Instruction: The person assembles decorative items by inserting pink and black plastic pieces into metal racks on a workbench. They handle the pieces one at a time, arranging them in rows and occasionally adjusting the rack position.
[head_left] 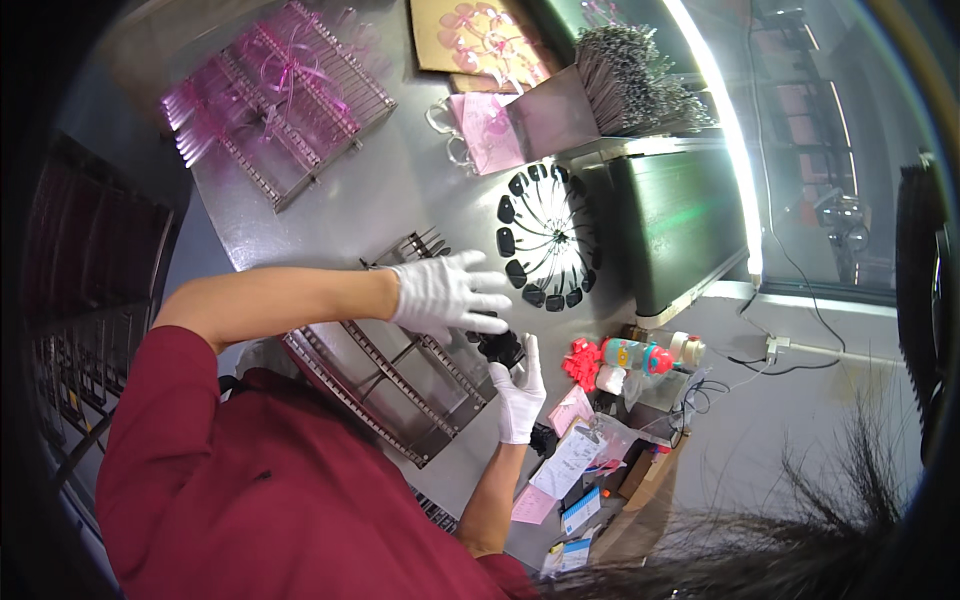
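My left hand (450, 290), in a white glove, is held palm down with its fingers spread over the far end of a metal slotted rack (425, 355). Gloved in white too, my right hand (519, 402) has thumb and forefinger around a bunch of small black parts (502, 347), whose exact kind I cannot make out. The bunch is at the right of the rack, just below my left fingertips. Beyond my hands, a ring of black, rounded flat pieces on thin stems (505, 242) lies on the metal table (420, 190), stems toward the centre.
A rack of clear pink pieces (280, 95) stands far left. At the back are a cardboard piece (430, 50), a pink box (485, 135) and a bundle of thin metal rods (635, 85). A green-black case (685, 225), bottle (630, 355) and clipboard (570, 460) are on the right.
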